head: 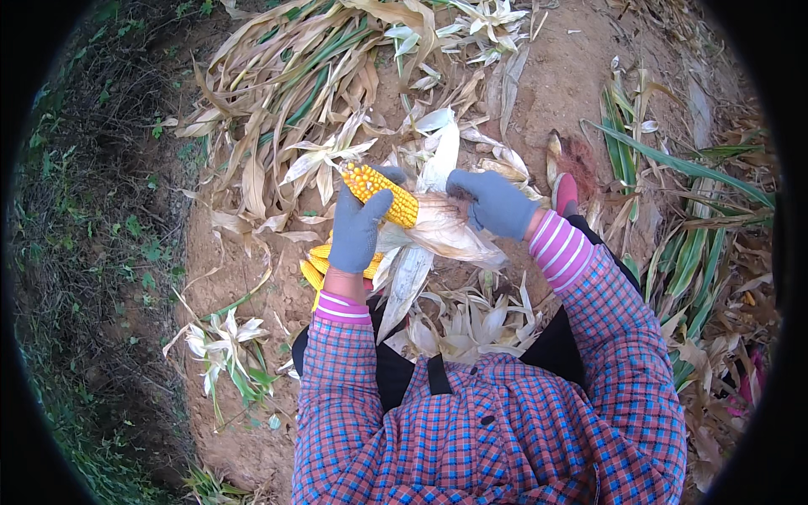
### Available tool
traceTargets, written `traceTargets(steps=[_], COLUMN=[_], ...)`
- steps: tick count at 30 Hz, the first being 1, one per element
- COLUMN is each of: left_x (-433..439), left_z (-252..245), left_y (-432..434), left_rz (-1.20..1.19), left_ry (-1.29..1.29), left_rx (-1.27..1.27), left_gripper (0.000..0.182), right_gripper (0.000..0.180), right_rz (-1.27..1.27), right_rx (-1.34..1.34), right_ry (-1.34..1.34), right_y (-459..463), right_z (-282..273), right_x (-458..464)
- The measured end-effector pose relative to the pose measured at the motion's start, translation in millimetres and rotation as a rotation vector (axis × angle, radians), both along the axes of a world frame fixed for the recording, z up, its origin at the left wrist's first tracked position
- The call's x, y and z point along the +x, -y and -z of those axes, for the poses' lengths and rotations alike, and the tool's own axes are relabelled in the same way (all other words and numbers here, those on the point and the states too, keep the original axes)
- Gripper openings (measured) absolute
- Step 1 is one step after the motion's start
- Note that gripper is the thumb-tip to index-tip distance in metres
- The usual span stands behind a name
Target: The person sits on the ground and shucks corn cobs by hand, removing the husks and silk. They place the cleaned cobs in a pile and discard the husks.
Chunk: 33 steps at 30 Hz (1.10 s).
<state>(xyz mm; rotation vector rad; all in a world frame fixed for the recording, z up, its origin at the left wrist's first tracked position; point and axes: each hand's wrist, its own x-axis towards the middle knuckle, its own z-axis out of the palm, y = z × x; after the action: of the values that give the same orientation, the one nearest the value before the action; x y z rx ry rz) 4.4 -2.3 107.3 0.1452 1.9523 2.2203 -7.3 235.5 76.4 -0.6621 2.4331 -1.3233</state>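
Note:
My left hand (pixel 361 221), in a grey glove, is closed around a partly husked ear of yellow corn (pixel 385 196). The ear's bare kernels show, tilted toward the upper left. Pale, dry husk leaves (pixel 451 233) spread from its lower right end, and one long leaf (pixel 407 287) hangs downward. My right hand (pixel 495 201), gloved alike, has its fingers curled at the upper edge of these leaves, by a tuft of brown silk (pixel 462 205). Its fingertips are partly hidden. Below my left wrist lie several bare yellow ears (pixel 322 259), partly covered by the hand.
Dry stalks and leaves (pixel 271 95) are heaped on the soil ahead. Peeled husks (pixel 473 328) lie between my legs. A red shoe (pixel 565 192) rests beside reddish silk (pixel 577 164). Green and dry leaves (pixel 694 252) cover the right side; low weeds (pixel 95 252) border the left.

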Motion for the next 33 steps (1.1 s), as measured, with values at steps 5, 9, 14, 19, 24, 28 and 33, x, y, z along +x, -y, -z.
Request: traceTargets(steps=[5,9,14,19,24,28,33], left_x=[1,-2,-5,0,1,0,-3], left_z=[0,4,9,8,8,11,19], left_y=[2,13,23,22,13,3,-6], left_rz=[-0.100,-0.206,-0.342,-0.330,-0.233,-0.187,-0.150], left_ry=[-0.009,-0.074,-0.176,-0.108,-0.032,0.008,0.067], left_rx=[0.039,-0.326,-0.531,-0.385,-0.318,-0.321,-0.352], left_gripper=[0.032,0.035,0.044,0.040,0.029,0.027,0.026], right_gripper=[0.019,0.017,0.025,0.026,0.047,0.064,0.055], right_rz=[0.161,0.478,0.701,0.835,0.884,1.061,1.157], right_rx=[-0.313,-0.523,-0.402,-0.403,0.277,0.241,0.025], right_ry=[0.393,0.572,0.354,0.183,0.213,0.610,0.774], right_y=[-17,-47,-103,-205,-281,-316,-343], right_z=[-2,-5,5,44,133,166,170], right_x=[-7,-26,-43,-68,-60,-53,-64])
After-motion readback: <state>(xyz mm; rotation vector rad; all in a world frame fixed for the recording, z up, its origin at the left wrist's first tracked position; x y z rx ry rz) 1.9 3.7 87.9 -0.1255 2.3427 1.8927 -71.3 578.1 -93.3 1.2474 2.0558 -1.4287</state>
